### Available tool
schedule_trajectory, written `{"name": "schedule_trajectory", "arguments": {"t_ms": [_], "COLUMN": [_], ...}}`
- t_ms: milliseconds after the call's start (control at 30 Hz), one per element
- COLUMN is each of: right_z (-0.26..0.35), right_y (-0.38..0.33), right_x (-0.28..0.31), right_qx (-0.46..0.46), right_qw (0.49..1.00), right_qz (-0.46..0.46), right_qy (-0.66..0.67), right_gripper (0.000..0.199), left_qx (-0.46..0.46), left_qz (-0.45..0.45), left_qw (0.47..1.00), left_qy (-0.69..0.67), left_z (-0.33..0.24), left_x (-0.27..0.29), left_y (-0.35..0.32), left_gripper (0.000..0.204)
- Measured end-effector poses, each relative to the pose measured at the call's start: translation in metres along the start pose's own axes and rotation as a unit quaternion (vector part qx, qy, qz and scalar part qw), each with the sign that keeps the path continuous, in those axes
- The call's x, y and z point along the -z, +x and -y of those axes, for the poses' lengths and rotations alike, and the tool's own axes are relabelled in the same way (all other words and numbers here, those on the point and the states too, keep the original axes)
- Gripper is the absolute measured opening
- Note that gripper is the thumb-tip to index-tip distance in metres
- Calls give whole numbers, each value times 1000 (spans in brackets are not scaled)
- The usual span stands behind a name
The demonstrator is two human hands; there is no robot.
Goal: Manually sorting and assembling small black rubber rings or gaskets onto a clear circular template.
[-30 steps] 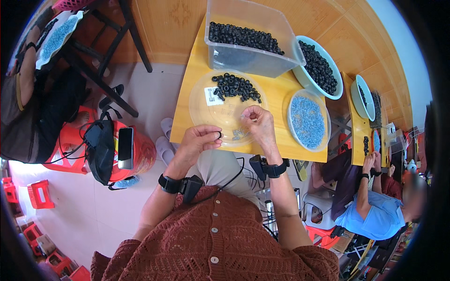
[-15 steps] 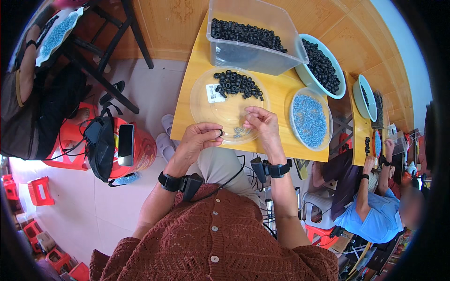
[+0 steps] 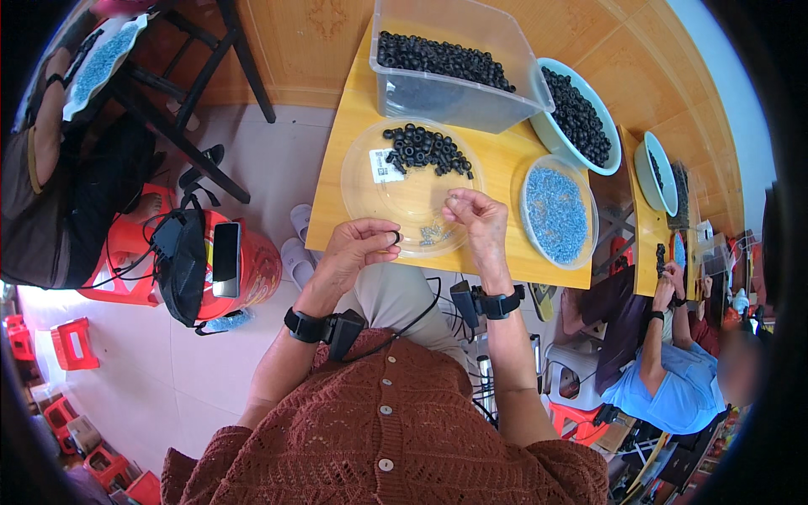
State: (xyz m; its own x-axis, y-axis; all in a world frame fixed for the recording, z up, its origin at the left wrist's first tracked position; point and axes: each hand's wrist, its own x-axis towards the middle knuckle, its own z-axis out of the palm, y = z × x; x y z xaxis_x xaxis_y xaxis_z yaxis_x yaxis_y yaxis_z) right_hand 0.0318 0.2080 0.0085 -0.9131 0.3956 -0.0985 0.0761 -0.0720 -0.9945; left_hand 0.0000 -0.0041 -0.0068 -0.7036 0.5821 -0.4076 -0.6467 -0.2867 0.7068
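Observation:
My left hand (image 3: 358,251) is closed, pinching a small round black plastic part (image 3: 396,238) between thumb and fingertips over the near edge of a clear round plastic lid (image 3: 364,198). To its right my right hand (image 3: 480,223) is raised above the lid, thumb and finger pressed together. A tiny pale thing seems to show at those fingertips, too small to name. On the lid lie a loose heap of black ring-like parts (image 3: 425,150) and, between my hands, a little pile of small shiny pieces (image 3: 433,234).
Behind the lid stands a clear bin (image 3: 463,105) of black parts, beside a pale green bowl (image 3: 606,135) of more. A clear tub (image 3: 526,181) of small bluish pieces sits right on the wooden table (image 3: 337,168). Co-workers sit left and right. A phone (image 3: 225,261) rests on a red stool.
My right hand has shifted slightly right and turned a little, fingertips still together. My left hand stays put with the black part. The co-worker on the right has moved both hands.

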Motion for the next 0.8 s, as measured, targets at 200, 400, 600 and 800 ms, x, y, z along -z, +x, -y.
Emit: {"name": "schedule_trajectory", "arguments": {"t_ms": [200, 400, 600, 800], "right_z": [5, 8, -4, 3], "right_y": [0, -1, -8, -13], "right_x": [-4, -5, -24, -26], "right_qx": [50, 49, 237, 272], "right_qw": [996, 993, 896, 859], "right_qz": [-45, -56, 21, 1], "right_qy": [63, 91, -374, -433], "right_gripper": [13, 10, 16, 19], "left_qx": [-2, -6, -4, -9], "left_qz": [-1, 4, 5, 7], "left_qw": [1000, 1000, 1000, 1000], "left_qy": [3, 9, 2, 0], "left_z": [0, 0, 0, 1], "left_x": [0, 1, 0, 2], "left_y": [0, -1, 0, -1], "left_gripper": [20, 20, 19, 19]}}
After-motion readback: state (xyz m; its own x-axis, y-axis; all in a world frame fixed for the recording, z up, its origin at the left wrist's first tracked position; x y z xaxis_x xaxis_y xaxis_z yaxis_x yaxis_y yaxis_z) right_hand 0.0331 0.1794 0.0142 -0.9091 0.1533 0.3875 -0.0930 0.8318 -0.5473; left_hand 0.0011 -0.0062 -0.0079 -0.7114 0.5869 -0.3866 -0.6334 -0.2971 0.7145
